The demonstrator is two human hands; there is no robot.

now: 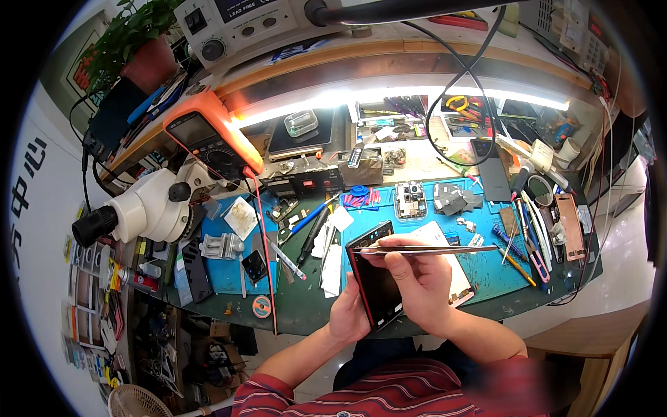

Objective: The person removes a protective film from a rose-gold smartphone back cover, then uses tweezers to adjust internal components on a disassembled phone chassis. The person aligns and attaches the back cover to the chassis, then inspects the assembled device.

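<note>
My left hand (347, 316) grips a black phone frame with red edges (376, 295) by its left side, tilted over the blue mat. My right hand (424, 285) pinches long, thin metal tweezers (465, 249), held level across the upper part of the phone, where their tips meet or overlap its edge. Behind my right hand lies a pale phone panel (453, 278) with small parts at its lower end. An opened phone with its inner boards showing (410, 201) sits farther back on the blue mat (361, 219), beside grey scraps (455, 200).
A white microscope (142, 205) and orange multimeter (208, 139) stand at left. Tools (531, 243) crowd the right. A lit shelf with parts trays (389, 111), a grey instrument (243, 28) and dangling black cables (472, 76) are at the back. A fan (135, 399) stands lower left.
</note>
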